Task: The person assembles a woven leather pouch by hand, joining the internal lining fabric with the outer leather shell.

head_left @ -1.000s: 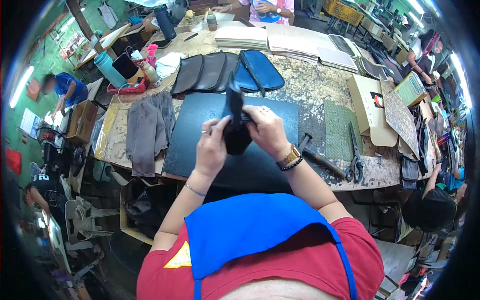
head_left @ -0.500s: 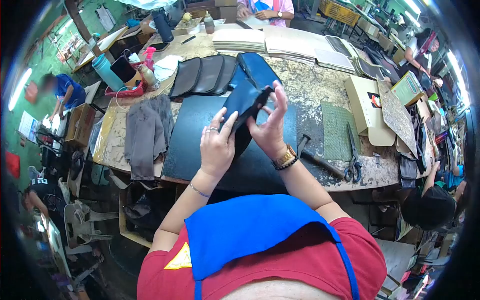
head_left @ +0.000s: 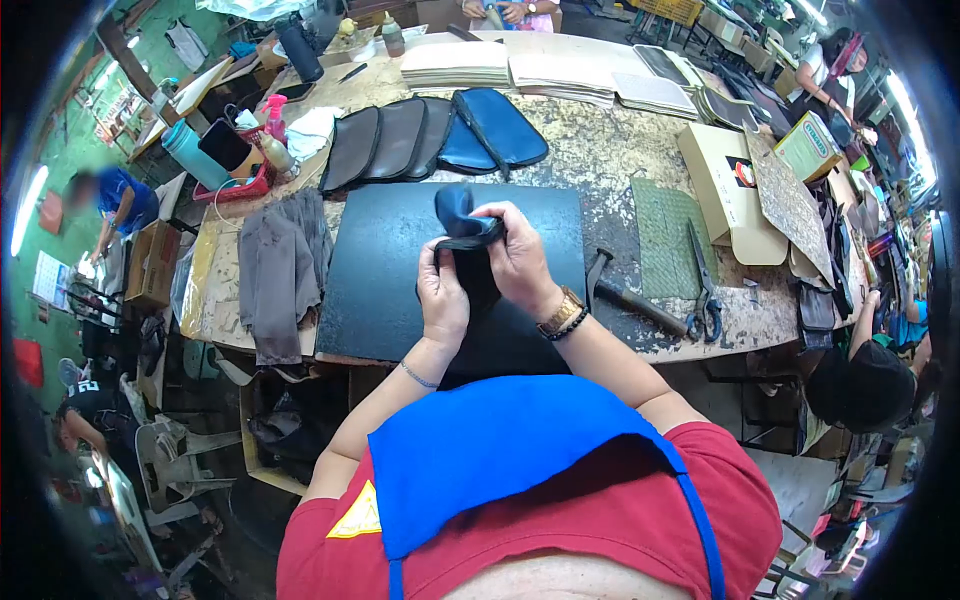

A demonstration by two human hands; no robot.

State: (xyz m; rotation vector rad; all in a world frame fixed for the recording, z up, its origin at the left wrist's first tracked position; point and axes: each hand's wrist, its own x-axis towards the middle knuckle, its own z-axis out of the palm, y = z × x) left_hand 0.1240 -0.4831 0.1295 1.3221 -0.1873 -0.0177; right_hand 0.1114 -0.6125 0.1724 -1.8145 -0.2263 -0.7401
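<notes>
A dark blue leather-like piece (head_left: 455,205) with a black edge is bent between my two hands above the black mat (head_left: 375,270). My left hand (head_left: 442,295) pinches its left edge. My right hand (head_left: 522,262), with a gold watch at the wrist, grips the right side, fingers on top. Past the mat, flat blue pieces (head_left: 515,130) lie beside overlapping dark brown and grey pieces (head_left: 400,140). To the right of the mat rests a hammer (head_left: 640,305), and large scissors (head_left: 704,290) lie on a green mat (head_left: 660,235).
Grey cloths (head_left: 280,275) lie at the left, with a red basket (head_left: 240,185) behind them. Stacks of pale sheets (head_left: 455,65) stand at the back. An open cardboard box (head_left: 715,185) is at the right. Other people (head_left: 125,200) work around the table.
The blue piece, upright and tilted before, is now lower and curled over. My right hand has come down, its raised fingers now closed on the piece. The view has shifted slightly.
</notes>
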